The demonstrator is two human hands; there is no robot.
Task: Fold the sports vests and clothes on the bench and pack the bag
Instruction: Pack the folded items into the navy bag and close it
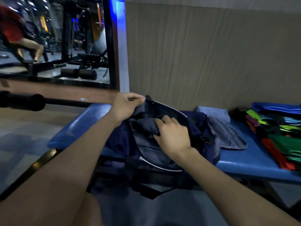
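dim indoor | blue LED glow top centre | motion blur on hands | wide-angle bend at edges

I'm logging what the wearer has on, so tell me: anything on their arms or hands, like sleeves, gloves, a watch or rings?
Nothing shows. Both forearms are bare, with no sleeve in view. The left hand and right hand wear no gloves, watch, bands or visible rings.

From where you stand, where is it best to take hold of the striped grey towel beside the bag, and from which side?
Probably the rounded near corner of the striped grey towel, taken from the front right. That end lies flat and free on the blue bench, while its far left edge runs against the navy bag, perhaps under it.
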